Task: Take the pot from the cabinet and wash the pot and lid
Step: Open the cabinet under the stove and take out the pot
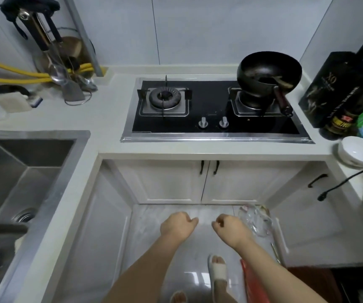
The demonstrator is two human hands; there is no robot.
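Observation:
Below the stove, the white two-door cabinet (206, 182) is closed, with two black handles at the top where the doors meet. My left hand (177, 225) and my right hand (230, 229) hang in front of it, low over the floor, both with fingers curled and holding nothing. The stainless sink (23, 171) lies at the left. No pot or lid from the cabinet shows. A black wok (269, 72) sits on the right burner of the gas stove (215, 110).
Utensils hang on a rack (51, 51) at the back left. A black box (338, 88), a dark bottle (348, 110) and white bowls (359, 153) crowd the right counter. A clear plastic bag (256, 219) lies on the floor at right. My slippered foot (217, 270) stands below.

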